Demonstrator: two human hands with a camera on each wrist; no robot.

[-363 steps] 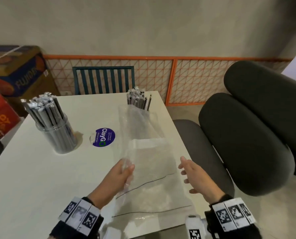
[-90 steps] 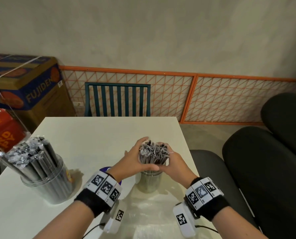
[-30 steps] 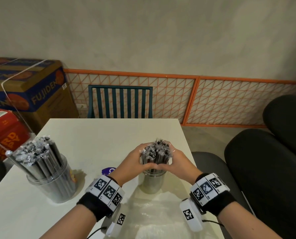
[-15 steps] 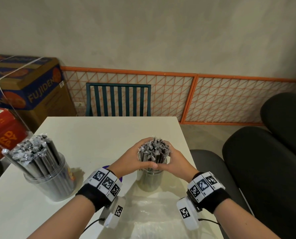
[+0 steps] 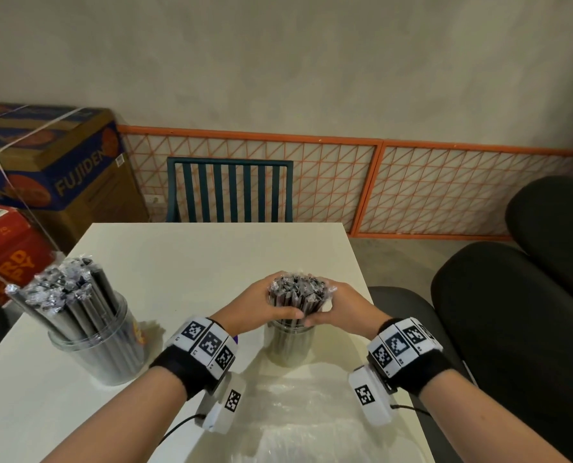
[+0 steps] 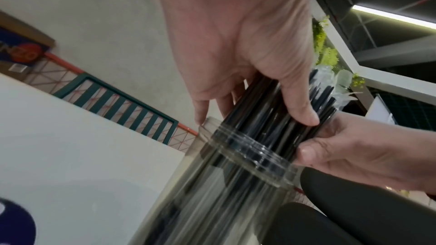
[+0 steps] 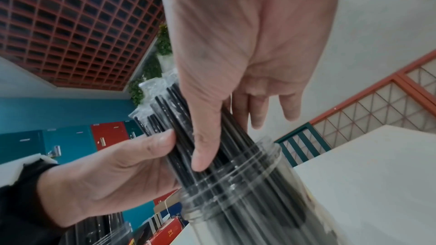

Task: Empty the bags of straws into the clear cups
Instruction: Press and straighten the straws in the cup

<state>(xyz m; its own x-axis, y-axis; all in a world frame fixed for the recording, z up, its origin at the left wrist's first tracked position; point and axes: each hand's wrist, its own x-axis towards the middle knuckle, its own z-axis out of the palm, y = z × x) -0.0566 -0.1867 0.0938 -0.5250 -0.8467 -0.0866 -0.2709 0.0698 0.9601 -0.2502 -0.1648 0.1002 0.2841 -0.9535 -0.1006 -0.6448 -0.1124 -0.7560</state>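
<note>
A bundle of wrapped black straws [image 5: 296, 294] stands upright in a clear cup [image 5: 290, 345] near the table's right edge. My left hand [image 5: 258, 307] and right hand [image 5: 340, 309] wrap the bundle from both sides just above the rim, thumbs meeting in front. The left wrist view shows my left hand [image 6: 247, 88] with its thumb on the straws [image 6: 264, 103] over the cup [image 6: 235, 170]. The right wrist view shows my right hand [image 7: 226, 118] gripping the straws [image 7: 179, 128] above the cup [image 7: 247, 193]. A second clear cup [image 5: 98, 349] full of straws stands at the left.
An empty clear plastic bag [image 5: 311, 416] lies flat on the white table [image 5: 191, 255] between my forearms. A purple sticker [image 5: 234, 338] peeks out behind my left wrist. Dark padded chairs [image 5: 512, 329] crowd the right edge; a teal chair [image 5: 230, 188] and cardboard boxes [image 5: 51, 168] stand behind.
Both hands have kept their hold around the straw bundle over the cup, shifting only slightly; the bundle's top sits at about the same height.
</note>
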